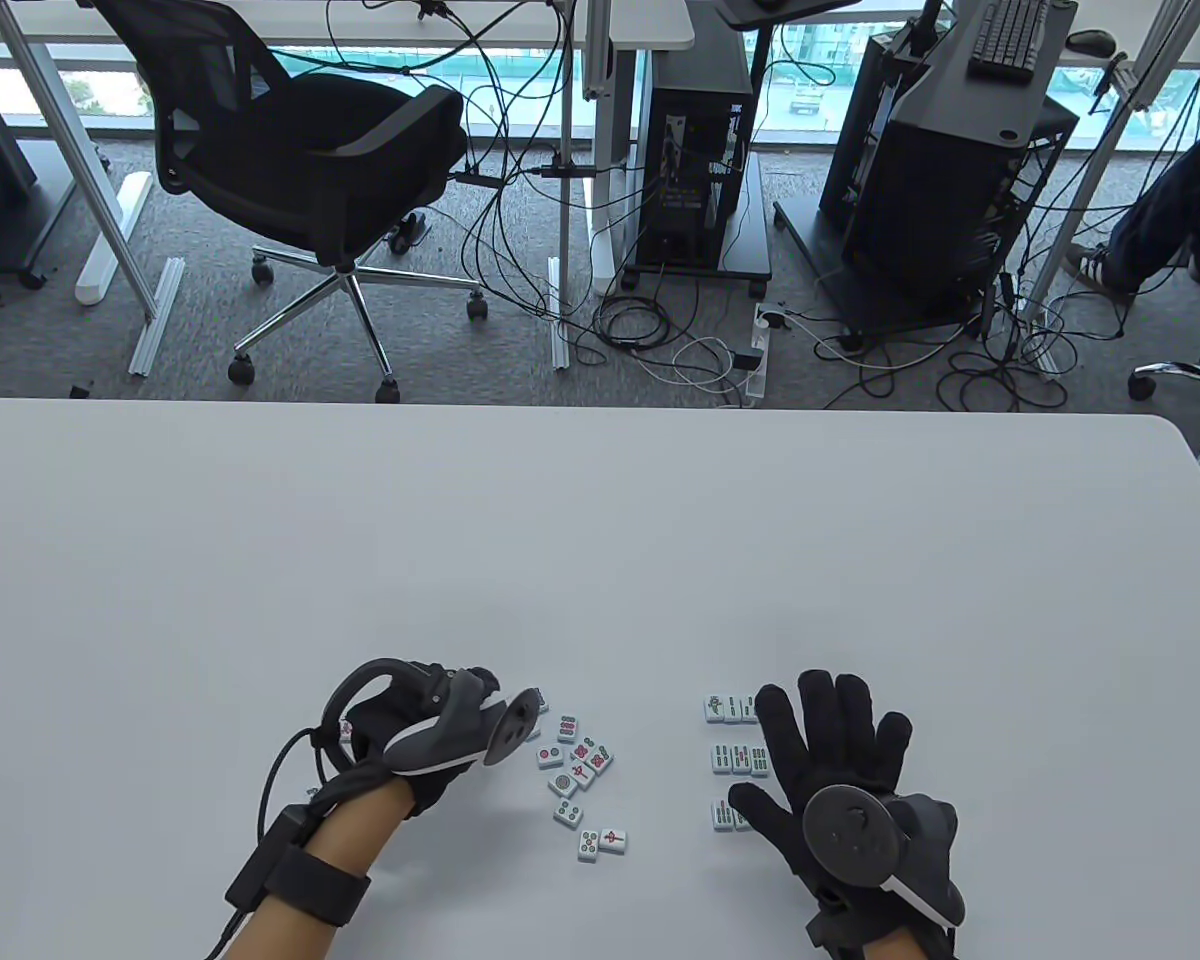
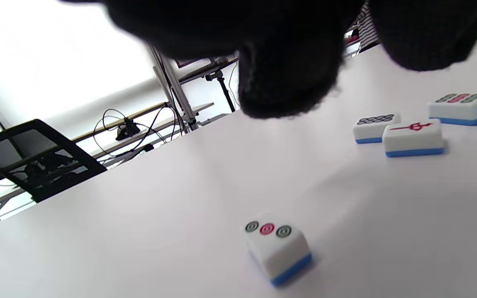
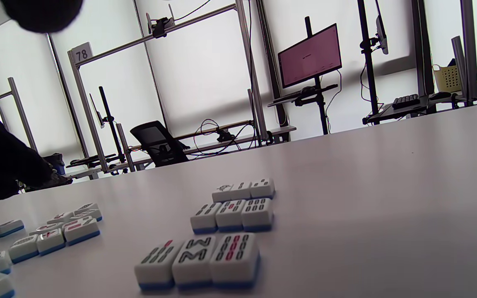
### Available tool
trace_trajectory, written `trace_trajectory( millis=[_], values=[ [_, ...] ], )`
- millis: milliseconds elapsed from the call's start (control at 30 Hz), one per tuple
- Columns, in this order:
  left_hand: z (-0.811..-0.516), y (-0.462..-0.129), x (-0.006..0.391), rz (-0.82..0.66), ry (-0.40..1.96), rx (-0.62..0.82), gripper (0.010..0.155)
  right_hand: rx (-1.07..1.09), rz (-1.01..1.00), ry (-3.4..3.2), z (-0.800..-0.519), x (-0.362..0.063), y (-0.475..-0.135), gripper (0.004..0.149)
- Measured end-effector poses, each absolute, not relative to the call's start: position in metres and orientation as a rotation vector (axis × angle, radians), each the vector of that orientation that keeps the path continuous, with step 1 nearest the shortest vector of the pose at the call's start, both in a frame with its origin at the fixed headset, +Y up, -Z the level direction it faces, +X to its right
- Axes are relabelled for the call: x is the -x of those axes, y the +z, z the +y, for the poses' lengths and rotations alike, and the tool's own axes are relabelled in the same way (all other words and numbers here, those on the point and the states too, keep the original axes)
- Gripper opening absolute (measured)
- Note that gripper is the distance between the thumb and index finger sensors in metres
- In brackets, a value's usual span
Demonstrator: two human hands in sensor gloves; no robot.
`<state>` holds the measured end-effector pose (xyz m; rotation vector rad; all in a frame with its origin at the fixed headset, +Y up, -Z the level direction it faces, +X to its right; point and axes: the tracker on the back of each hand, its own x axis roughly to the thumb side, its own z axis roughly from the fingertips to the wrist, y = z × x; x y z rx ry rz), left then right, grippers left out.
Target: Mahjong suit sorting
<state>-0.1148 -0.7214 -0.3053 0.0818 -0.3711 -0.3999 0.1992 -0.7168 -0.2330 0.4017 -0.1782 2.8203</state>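
**Two gloved hands at sorted and unsorted mahjong tiles**

Two hands rest low over the white table (image 1: 600, 520). Right hand (image 1: 840, 760): fingers straight and spread, palm down, holding nothing. It lies over the right ends of three short tile rows (image 3: 226, 223). The right wrist view shows these rows as three tiles each, face up, set one behind another with small gaps between rows; all carry bamboo-stick markings as far as can be read.

Left hand (image 1: 430, 730): turned on its side, fingers loosely bent. The left wrist view shows two dark fingertips (image 2: 288, 78) hanging above the table with no tile between them. Directly below that hand, a single three-dot tile (image 2: 278, 246) lies face up, apart from the others.

Just right of the left hand, a loose cluster of tiles (image 1: 575, 765) lies face up, unaligned, with circle and red-character markings. A separate pair of tiles (image 1: 601, 843) sits nearer the table's near edge.

Beyond the table's far edge: a black office chair (image 1: 310, 170), computer towers and floor cables.
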Motion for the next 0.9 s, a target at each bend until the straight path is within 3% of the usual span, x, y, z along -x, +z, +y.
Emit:
trace_trajectory(
  millis=[100,367,667,900],
  values=[
    [-0.725,-0.306,0.094,-0.373,-0.444,-0.115,0.058,-0.408,-0.181,2.819,-0.717,-0.199,-0.233,0.081],
    [-0.75,-0.314,0.065,-0.33,-0.548,-0.034,0.058,-0.412,-0.189,2.801,-0.716,-0.198,-0.232,0.081],
    [-0.75,-0.293,0.084,-0.358,-0.63,-0.002,0.053,-0.404,-0.187,2.805,-0.717,-0.2,-0.232,0.081],
    [-0.749,-0.278,0.089,-0.377,-0.407,0.078,0.054,-0.407,-0.183,2.818,-0.718,-0.2,-0.232,0.081]
  ],
)
